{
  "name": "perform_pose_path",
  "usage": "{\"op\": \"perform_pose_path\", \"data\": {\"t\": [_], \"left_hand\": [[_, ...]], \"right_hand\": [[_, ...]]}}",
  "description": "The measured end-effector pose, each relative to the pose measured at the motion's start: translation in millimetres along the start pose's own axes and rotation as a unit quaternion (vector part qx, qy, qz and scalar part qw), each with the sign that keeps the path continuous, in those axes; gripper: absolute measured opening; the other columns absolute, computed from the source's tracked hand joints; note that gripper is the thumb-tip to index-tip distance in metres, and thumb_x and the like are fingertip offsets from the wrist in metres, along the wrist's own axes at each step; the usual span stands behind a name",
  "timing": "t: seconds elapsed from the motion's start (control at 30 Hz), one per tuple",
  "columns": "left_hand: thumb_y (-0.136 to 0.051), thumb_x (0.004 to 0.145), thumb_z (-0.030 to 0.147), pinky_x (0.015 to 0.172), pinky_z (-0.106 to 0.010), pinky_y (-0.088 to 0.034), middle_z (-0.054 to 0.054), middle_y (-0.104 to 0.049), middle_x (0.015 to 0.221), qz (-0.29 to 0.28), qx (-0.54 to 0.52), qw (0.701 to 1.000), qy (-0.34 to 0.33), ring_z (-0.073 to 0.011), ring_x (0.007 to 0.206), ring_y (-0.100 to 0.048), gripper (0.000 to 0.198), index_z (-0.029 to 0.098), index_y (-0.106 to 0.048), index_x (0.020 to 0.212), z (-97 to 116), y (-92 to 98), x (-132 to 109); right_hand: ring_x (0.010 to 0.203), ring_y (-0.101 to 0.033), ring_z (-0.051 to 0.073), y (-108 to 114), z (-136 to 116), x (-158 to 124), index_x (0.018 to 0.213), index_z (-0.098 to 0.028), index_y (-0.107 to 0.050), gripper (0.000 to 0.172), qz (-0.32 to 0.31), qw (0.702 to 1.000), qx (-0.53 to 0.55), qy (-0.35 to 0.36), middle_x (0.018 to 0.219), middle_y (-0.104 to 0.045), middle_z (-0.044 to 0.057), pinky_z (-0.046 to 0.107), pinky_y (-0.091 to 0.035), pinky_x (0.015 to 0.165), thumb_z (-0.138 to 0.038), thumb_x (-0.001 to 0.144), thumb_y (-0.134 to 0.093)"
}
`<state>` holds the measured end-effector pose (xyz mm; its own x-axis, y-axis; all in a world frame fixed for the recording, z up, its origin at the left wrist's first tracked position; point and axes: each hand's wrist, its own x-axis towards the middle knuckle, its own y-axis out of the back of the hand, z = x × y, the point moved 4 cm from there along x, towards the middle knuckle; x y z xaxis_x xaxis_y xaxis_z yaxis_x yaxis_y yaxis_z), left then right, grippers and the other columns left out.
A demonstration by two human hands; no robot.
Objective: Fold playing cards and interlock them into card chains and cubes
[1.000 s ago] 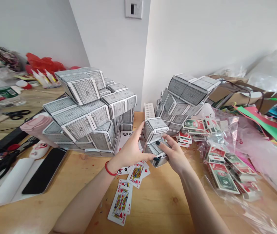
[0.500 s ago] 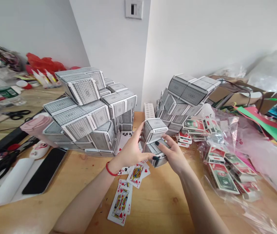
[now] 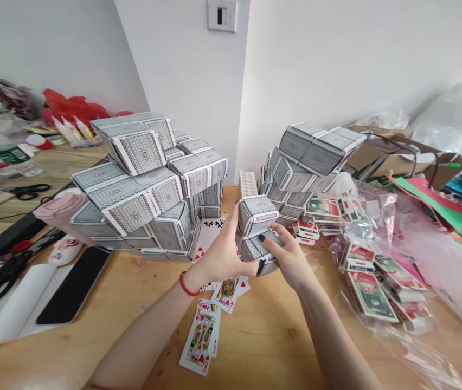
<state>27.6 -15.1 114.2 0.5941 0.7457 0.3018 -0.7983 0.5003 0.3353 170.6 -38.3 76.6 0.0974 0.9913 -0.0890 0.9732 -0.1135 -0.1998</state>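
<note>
Both of my hands hold a small structure of boxes folded from playing cards (image 3: 258, 216), grey patterned backs outward, just above the table. My left hand (image 3: 228, 246) grips its left side, thumb along the lower front edge. My right hand (image 3: 290, 252) presses on the lower box from the right, with its thumb on top. Loose playing cards (image 3: 200, 336), face up with a king of hearts on top, lie below my left wrist. More face-up cards (image 3: 228, 292) lie partly hidden under my left hand.
Large stacks of card boxes stand at left (image 3: 137, 195) and right (image 3: 310, 151). Card packs (image 3: 371, 295) and clear plastic wrap (image 3: 414, 260) lie at right. A black phone (image 3: 74, 284), black scissors (image 3: 3, 271) and a bottle (image 3: 3, 157) are on the left.
My left hand's thumb and fingers have shifted slightly on the card boxes. Both hands keep hold of them; little else has changed.
</note>
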Motion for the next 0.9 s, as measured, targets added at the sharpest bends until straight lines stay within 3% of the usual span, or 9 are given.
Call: {"op": "perform_pose_path", "data": {"t": [0.6, 0.9], "left_hand": [[-0.069, 0.06, 0.021, 0.11, -0.044, -0.017, -0.009, -0.01, 0.149, 0.0, 0.041, 0.999, 0.005, -0.0295, 0.134, -0.017, 0.112, 0.024, 0.009, 0.141, -1.4, 3.0, 0.8], [-0.072, 0.063, 0.033, 0.111, -0.046, -0.017, -0.01, -0.016, 0.148, -0.03, 0.021, 0.999, 0.023, -0.0296, 0.134, -0.02, 0.109, 0.026, 0.004, 0.141, -6.6, 10.9, 0.0]], "right_hand": [[0.074, -0.057, 0.016, -7.2, -2.4, -3.2, 0.102, -0.023, -0.05, 0.036, 0.014, 0.999, -0.05, 0.014, 0.087, -0.063, 0.001, 0.027, -0.044, 0.069, -0.036, 0.071, -0.064], [0.077, -0.059, 0.016, -0.4, -1.9, -0.9, 0.101, -0.022, -0.053, 0.04, -0.005, 1.0, 0.003, -0.01, 0.097, -0.065, 0.003, 0.026, -0.044, 0.067, -0.038, 0.067, -0.068]]}}
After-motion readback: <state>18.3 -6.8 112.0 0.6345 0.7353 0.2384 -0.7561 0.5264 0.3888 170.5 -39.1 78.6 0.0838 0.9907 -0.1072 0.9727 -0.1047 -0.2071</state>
